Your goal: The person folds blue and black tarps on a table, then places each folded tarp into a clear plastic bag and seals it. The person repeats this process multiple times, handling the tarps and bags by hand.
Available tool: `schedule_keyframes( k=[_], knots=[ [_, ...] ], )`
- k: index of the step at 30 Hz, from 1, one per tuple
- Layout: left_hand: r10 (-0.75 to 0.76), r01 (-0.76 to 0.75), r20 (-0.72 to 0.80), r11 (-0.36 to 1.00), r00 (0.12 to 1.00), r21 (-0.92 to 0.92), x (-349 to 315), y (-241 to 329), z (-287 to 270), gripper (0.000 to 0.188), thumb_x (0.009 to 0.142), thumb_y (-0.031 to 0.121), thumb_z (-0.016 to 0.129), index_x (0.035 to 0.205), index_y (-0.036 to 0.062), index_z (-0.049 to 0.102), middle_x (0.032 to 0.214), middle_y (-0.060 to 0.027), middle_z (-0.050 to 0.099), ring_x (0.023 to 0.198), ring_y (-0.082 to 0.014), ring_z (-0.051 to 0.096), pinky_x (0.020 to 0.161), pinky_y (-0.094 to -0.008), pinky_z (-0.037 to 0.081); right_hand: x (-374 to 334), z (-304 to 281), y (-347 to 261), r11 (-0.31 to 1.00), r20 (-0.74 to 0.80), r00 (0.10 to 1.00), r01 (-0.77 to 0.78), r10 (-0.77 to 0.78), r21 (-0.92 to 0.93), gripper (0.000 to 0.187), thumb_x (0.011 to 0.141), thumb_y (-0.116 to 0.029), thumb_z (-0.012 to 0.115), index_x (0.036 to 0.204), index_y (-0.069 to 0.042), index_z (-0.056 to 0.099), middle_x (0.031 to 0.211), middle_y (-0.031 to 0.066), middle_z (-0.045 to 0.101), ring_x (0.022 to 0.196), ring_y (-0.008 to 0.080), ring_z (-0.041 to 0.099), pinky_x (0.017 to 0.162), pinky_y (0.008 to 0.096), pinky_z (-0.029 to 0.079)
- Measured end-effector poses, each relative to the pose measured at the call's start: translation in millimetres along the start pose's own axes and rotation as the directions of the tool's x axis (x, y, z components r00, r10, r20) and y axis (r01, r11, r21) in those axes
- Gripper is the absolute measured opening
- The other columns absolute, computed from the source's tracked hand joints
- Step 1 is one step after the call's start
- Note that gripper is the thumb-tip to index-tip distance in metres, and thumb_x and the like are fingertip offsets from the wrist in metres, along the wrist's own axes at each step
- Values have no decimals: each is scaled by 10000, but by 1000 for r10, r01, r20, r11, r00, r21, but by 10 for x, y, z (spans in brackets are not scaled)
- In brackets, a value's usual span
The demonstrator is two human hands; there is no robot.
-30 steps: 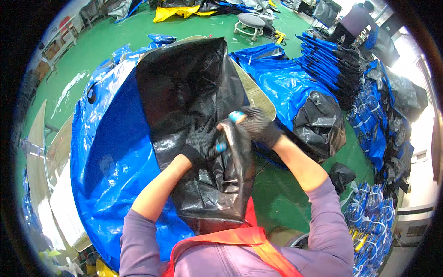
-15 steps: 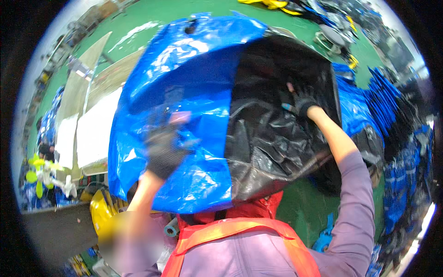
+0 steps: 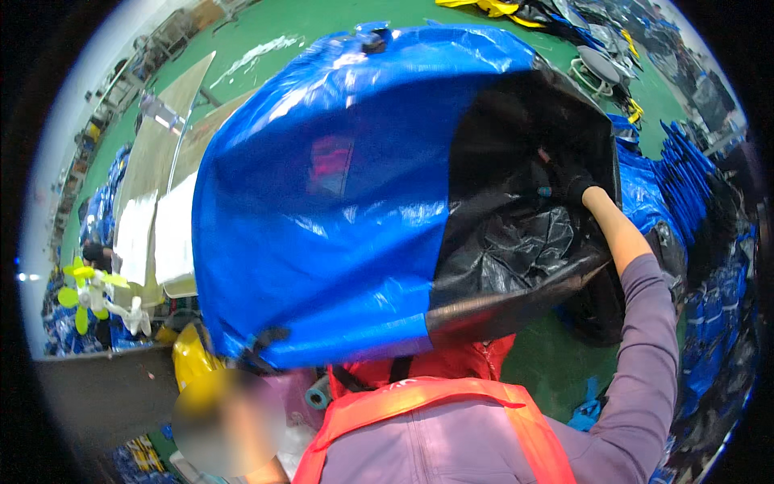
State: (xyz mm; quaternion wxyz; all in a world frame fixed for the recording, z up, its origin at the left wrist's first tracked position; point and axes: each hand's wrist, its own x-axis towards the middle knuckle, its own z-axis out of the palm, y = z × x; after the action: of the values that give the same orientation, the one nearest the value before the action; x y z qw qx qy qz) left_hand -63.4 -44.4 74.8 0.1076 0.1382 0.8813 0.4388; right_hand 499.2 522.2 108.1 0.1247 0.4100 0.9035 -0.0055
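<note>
Green floor (image 3: 540, 371) runs beneath everything I can see. Over it, spread out in front of me and filling the middle of my view, is the big blue-and-black plastic piece (image 3: 347, 218), its blue part to my left and its creased black part to my right. It hides whatever lies directly under it.

Along my right side are heaped blue and dark goods, with a folded blue stack (image 3: 681, 181) near the far right edge of the piece. On my left, pale boards (image 3: 157, 153) sit close beside the blue edge, and a dark flat surface (image 3: 89, 391) lies nearer to me.

Red fabric (image 3: 463, 363) crowds the gap between the piece and my body. A bright yellow item (image 3: 192, 359) stands by the near left corner. The green-and-white fan (image 3: 85, 294) is at far left; a round grey stool (image 3: 598, 63) stands beyond the black part.

My gloved right hand (image 3: 568, 179) reaches into the black hollow, thumb and forefinger apart; I cannot tell whether the shaded fingers grip any plastic. A blurred patch covers the end of my left forearm (image 3: 260, 464), so my left hand's state cannot be told. Smallest is a light-blue roll (image 3: 319, 394) beside the red fabric.
</note>
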Motion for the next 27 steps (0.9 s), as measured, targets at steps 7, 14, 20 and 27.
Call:
schedule_keyframes(
  k=[7,14,20,27],
  knots=[
    [582,-618,272,784,766,62,-519,1401,323,500,854,393,606,1238,81,531,1217,-188,555,1092,-327,543,918,-398,432,415,-15,108,972,-38,984,-163,171,167,604,874,-448,569,1357,-93,498,1436,170,433,1292,374,409,1107,435,296],
    [685,-803,700,292,-203,-519,-2208,2710,2743,356,880,326,585,1168,117,597,1133,-163,618,1003,-303,605,856,-386,469,1055,-476,-333,921,-342,859,-318,380,225,518,872,-454,501,1202,-75,624,1272,210,558,1195,381,514,1042,476,367],
    [538,-424,742,609,-401,-670,-1390,2652,2848,253,903,269,567,1108,148,654,1060,-141,673,926,-283,658,803,-375,501,932,157,-639,765,-167,761,-562,627,314,799,866,-566,483,1440,-29,341,1467,230,332,1355,409,296,1095,598,204],
    [441,-429,87,777,893,461,2578,2849,3220,776,785,484,643,1323,-41,447,1312,-279,502,1223,-403,497,1033,-442,392,991,-190,-681,810,-110,803,-575,585,116,703,860,-508,519,1378,-41,434,1401,238,417,1296,387,392,1083,549,272]
  ],
)
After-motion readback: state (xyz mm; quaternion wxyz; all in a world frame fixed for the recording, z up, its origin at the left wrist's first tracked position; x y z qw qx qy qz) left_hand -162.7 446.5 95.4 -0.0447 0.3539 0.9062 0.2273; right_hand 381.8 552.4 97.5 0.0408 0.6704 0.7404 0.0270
